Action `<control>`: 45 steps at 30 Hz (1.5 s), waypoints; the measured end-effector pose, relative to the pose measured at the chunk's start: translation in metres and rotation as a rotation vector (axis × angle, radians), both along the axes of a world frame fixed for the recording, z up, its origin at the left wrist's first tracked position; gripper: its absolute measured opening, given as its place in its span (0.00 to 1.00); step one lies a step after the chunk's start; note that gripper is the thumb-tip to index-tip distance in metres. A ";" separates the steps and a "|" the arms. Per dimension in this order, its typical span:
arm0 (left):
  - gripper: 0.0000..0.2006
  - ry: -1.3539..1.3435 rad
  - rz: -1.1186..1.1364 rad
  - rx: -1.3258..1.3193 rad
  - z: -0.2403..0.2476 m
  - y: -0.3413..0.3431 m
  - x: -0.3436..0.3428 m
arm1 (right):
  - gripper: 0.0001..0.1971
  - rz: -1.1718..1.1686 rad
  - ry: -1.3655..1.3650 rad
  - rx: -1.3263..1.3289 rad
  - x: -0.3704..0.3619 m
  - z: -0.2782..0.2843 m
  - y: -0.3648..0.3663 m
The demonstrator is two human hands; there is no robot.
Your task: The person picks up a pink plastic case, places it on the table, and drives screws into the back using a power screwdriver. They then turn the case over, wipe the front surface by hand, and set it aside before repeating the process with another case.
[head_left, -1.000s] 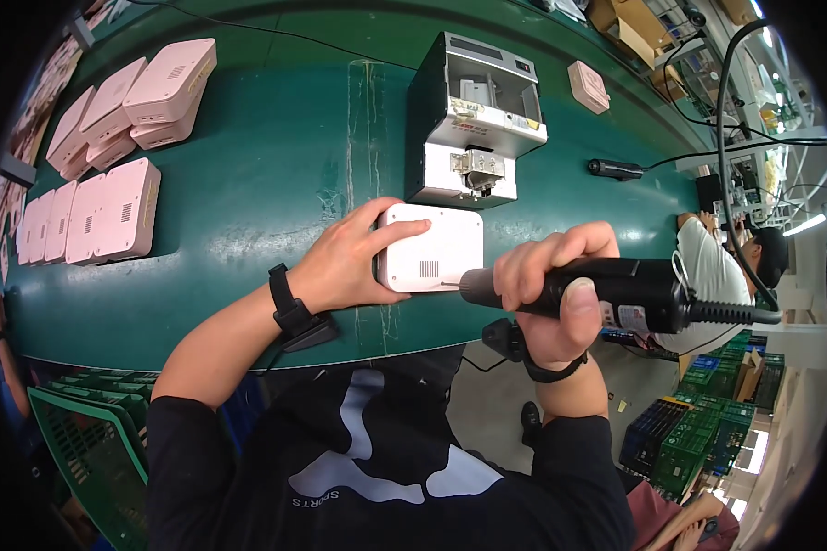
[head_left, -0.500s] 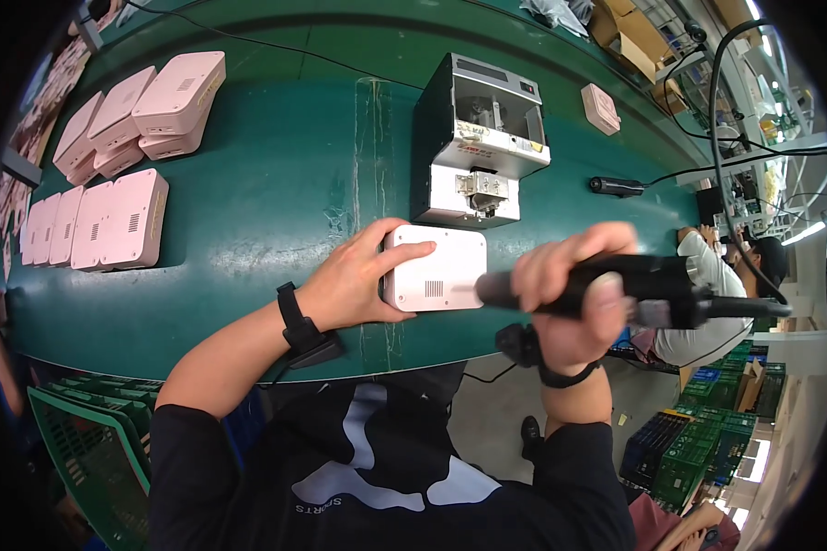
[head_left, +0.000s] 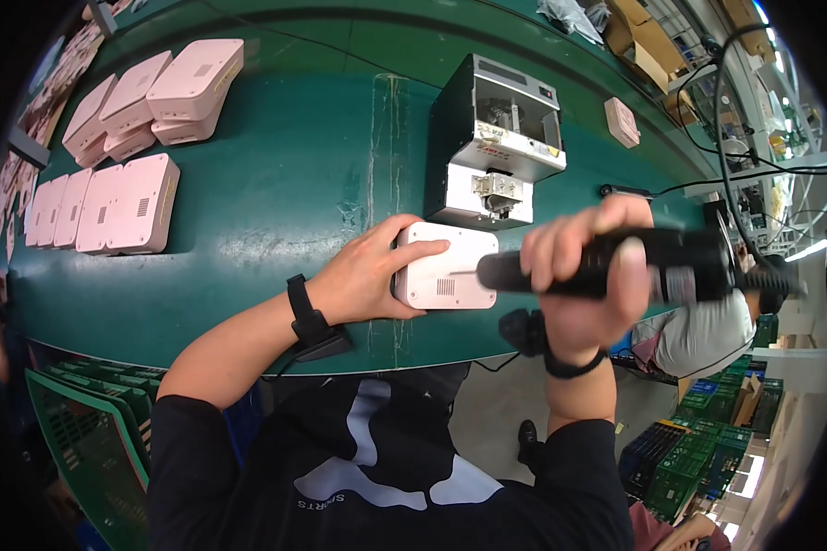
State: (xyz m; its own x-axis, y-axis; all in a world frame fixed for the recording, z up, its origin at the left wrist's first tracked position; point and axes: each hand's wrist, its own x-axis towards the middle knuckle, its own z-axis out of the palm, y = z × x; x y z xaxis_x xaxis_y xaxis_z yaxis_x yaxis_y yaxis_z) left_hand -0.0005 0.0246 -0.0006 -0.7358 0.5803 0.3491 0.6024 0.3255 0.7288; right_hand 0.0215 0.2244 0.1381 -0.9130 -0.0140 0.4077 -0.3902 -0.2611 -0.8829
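Note:
A pale pink plastic housing lies flat on the green table, with vent slots and corner screw holes facing up. My left hand grips its left end, thumb laid across the top and fingers round the far edge. In my right hand is a black corded electric screwdriver, held nearly level and blurred by motion. Its thin bit points left over the housing's right half; whether it touches I cannot tell. Just beyond the housing stands a black and silver screw feeder with a clear window.
Several more pink housings stand stacked and lined up at the left. A small pink box sits at the far right, near a black handle on a cord. Green crates are below the table's left edge. A co-worker sits at the right.
The view has shifted slightly, so the table things appear further right. The screwdriver's bit now shows over the housing's top. My left hand keeps its grip.

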 end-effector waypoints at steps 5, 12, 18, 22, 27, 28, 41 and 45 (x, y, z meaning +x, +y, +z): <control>0.39 -0.024 0.003 0.006 0.000 -0.004 0.003 | 0.22 0.110 -0.028 0.073 0.033 0.011 -0.031; 0.38 0.045 0.020 0.006 -0.001 0.001 0.002 | 0.25 0.143 -0.172 0.211 0.036 -0.001 -0.035; 0.38 0.064 0.031 0.018 -0.003 0.001 0.003 | 0.26 0.147 -0.155 0.271 0.036 -0.006 -0.035; 0.38 0.080 0.037 0.021 -0.003 -0.002 0.003 | 0.25 0.152 -0.113 0.256 0.035 -0.011 -0.040; 0.38 -0.059 0.038 -0.017 0.020 -0.021 0.011 | 0.23 0.207 0.017 0.018 0.034 0.013 -0.033; 0.37 -0.171 0.012 -0.029 0.031 -0.025 0.016 | 0.22 0.273 0.126 -0.117 0.030 0.027 -0.020; 0.29 -1.392 0.332 0.546 0.014 -0.117 0.009 | 0.15 -0.179 0.126 -0.140 0.023 -0.023 0.058; 0.27 -1.228 0.432 0.583 0.012 -0.109 -0.015 | 0.13 -0.321 0.067 -0.114 0.030 -0.044 0.075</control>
